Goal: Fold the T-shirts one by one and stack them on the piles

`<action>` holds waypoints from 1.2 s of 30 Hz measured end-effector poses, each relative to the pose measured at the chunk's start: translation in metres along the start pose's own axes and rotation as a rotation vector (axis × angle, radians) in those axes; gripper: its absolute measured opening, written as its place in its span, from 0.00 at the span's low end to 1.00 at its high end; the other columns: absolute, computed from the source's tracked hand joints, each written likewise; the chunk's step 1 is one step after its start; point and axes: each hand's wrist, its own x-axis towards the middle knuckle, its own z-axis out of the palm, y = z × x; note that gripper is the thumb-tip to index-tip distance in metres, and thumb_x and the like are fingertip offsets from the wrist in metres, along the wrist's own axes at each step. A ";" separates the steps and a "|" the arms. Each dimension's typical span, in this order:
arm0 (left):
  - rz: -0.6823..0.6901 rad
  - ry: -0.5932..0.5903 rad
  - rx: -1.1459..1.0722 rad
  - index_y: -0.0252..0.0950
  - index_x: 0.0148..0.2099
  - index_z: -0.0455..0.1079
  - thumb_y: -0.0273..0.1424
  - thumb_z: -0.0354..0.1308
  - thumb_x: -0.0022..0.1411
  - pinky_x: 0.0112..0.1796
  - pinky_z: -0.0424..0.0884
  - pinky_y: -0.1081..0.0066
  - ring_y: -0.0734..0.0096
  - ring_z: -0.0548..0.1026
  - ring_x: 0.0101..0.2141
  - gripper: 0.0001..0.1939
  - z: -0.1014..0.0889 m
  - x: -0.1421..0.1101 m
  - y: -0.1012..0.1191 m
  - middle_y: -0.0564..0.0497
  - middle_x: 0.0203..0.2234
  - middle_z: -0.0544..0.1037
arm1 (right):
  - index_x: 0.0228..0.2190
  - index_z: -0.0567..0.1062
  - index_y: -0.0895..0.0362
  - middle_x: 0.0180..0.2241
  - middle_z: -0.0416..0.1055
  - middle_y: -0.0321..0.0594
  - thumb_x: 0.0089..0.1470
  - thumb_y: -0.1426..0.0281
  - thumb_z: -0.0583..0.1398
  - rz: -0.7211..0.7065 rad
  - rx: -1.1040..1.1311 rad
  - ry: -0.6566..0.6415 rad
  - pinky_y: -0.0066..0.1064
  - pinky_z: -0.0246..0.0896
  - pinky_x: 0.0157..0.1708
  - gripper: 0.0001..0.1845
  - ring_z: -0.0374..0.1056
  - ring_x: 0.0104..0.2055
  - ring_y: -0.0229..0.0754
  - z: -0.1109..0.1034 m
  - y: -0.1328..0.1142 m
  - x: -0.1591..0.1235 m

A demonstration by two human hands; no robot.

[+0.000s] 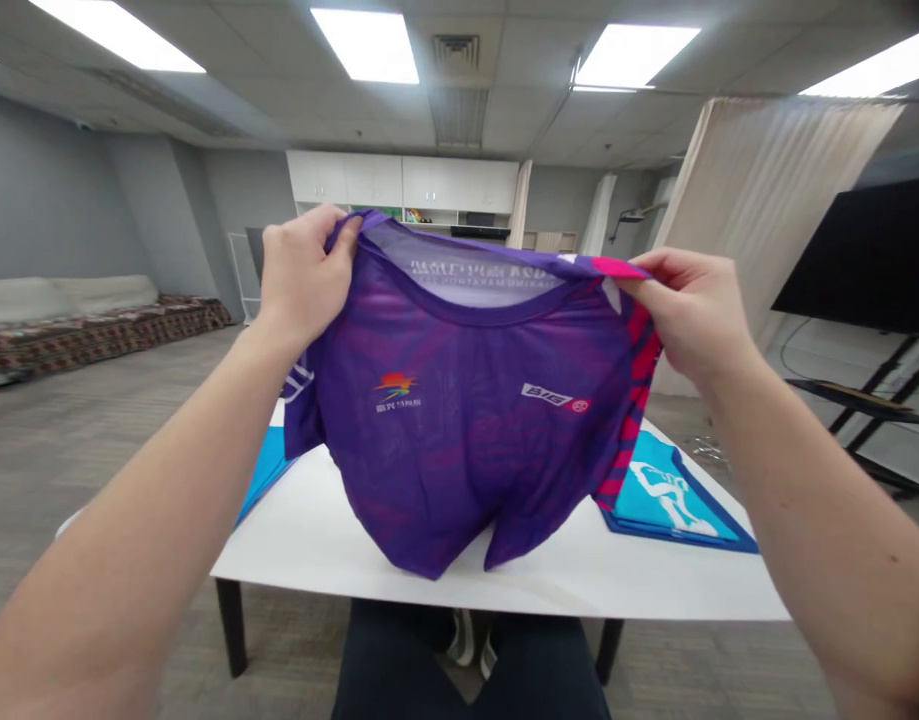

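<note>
While cabinets (376, 180) hang closed, hands (305, 270) (699, 305) hold clothing (470, 400).

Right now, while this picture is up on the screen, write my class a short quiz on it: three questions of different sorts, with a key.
1. Multiple choice: which hand pinches the purple shirt at its bright pink shoulder?
a) left
b) right
c) neither

2. Fill in the blank: the blue cloth on the right side of the white table carries a print in the colour ____.

3. True or false: the purple shirt lies flat on the white table.

Key:
1. b: the right hand does.
2. White.
3. False: the left hand and the right hand hold it up by the shoulders.
</note>
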 end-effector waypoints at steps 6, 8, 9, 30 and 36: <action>0.041 -0.082 0.058 0.35 0.39 0.73 0.48 0.45 0.73 0.46 0.66 0.70 0.69 0.76 0.41 0.24 0.034 0.036 -0.006 0.50 0.34 0.79 | 0.24 0.77 0.62 0.19 0.62 0.31 0.59 0.58 0.63 -0.119 -0.399 0.049 0.27 0.48 0.25 0.21 0.53 0.22 0.30 0.008 0.008 0.043; 0.014 -0.171 0.100 0.35 0.40 0.74 0.47 0.45 0.73 0.48 0.66 0.68 0.65 0.77 0.44 0.24 0.064 0.032 -0.019 0.48 0.35 0.79 | 0.19 0.74 0.61 0.16 0.56 0.30 0.62 0.57 0.60 -0.091 -0.555 -0.001 0.29 0.46 0.26 0.25 0.51 0.22 0.31 0.020 0.036 0.050; -0.004 -0.227 0.122 0.36 0.41 0.74 0.47 0.45 0.73 0.49 0.66 0.67 0.62 0.76 0.45 0.23 0.082 0.026 -0.027 0.48 0.36 0.80 | 0.18 0.73 0.60 0.16 0.55 0.31 0.63 0.57 0.59 -0.063 -0.614 -0.039 0.29 0.47 0.26 0.27 0.52 0.22 0.33 0.028 0.055 0.052; -0.362 -1.239 0.376 0.39 0.48 0.75 0.49 0.38 0.72 0.41 0.72 0.62 0.52 0.79 0.43 0.28 0.456 -0.301 -0.230 0.37 0.42 0.80 | 0.43 0.80 0.57 0.45 0.77 0.54 0.68 0.49 0.43 0.549 -0.899 -0.983 0.36 0.62 0.46 0.33 0.73 0.47 0.52 0.246 0.519 -0.114; -0.346 -1.235 0.425 0.38 0.49 0.76 0.50 0.40 0.71 0.43 0.72 0.59 0.49 0.78 0.44 0.28 0.503 -0.301 -0.257 0.36 0.43 0.80 | 0.43 0.79 0.57 0.45 0.77 0.54 0.67 0.49 0.45 0.564 -0.876 -0.931 0.36 0.62 0.45 0.32 0.73 0.47 0.52 0.275 0.572 -0.111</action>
